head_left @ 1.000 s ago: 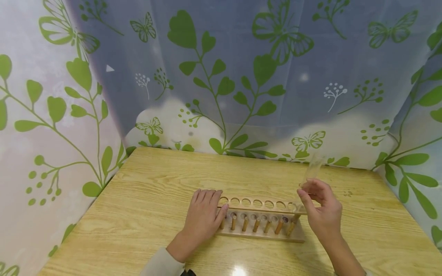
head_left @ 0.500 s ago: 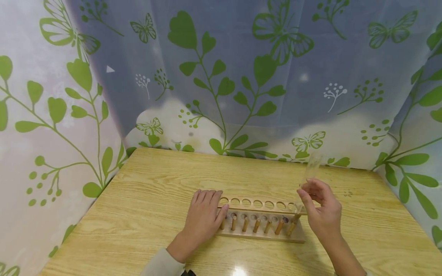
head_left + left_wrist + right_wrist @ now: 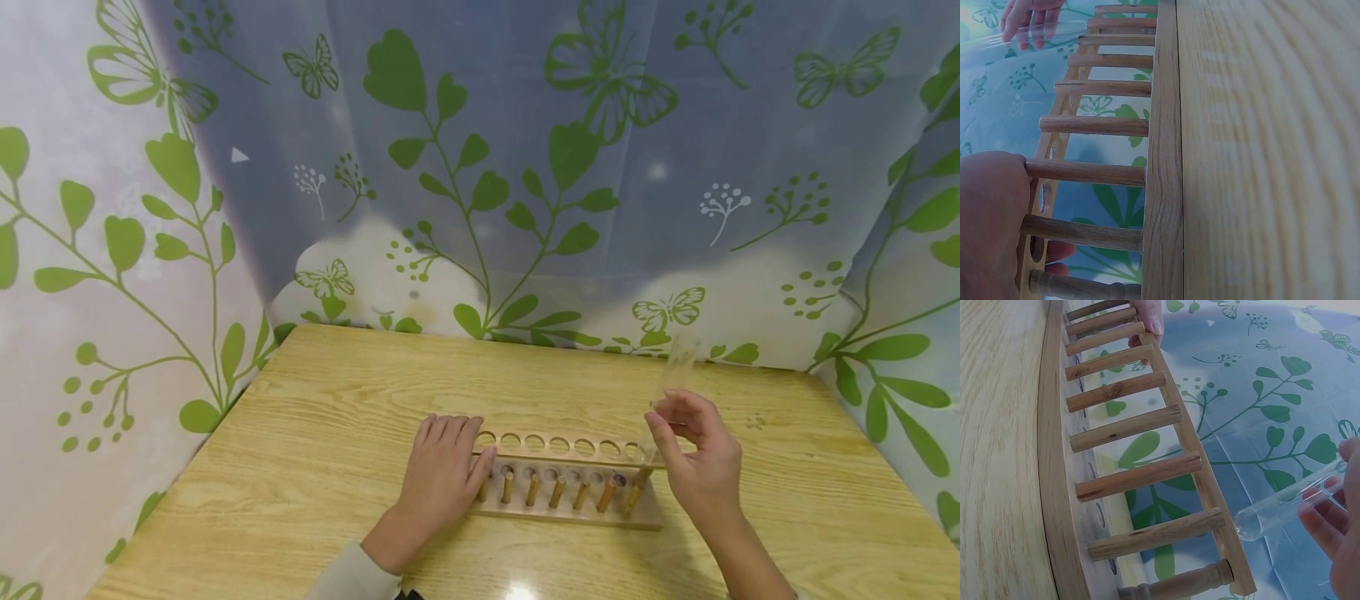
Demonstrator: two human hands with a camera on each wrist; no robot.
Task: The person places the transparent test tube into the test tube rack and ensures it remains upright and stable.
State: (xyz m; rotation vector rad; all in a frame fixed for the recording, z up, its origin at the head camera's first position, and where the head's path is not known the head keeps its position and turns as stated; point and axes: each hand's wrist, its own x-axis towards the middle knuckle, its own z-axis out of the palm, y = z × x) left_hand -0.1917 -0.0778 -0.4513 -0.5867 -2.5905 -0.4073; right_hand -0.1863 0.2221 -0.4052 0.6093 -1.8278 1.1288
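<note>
glass tube: tilted, above the right end of the wooden rack; rounded lower end just beside the top rail; any contact there hard to judge; upper part pale and faint in the head view, cut off by the frame edge in the left wrist view.
right hand: pinching the glass tube between thumb and fingers; cut off at the right edge of the right wrist view.
left hand: clasping the left end of the top rail, thumb on the near side, fingers over the far side; that end of the wooden rack mostly covered.
pegs: standing in a row on the base; leftmost partly behind the left hand in the head view.
table: under the wooden rack; near edge out of frame.
sleeve: pale, at the left wrist, cropped below.
patterned cloth: behind the table, with green leaves and butterflies; cropped above.
</note>
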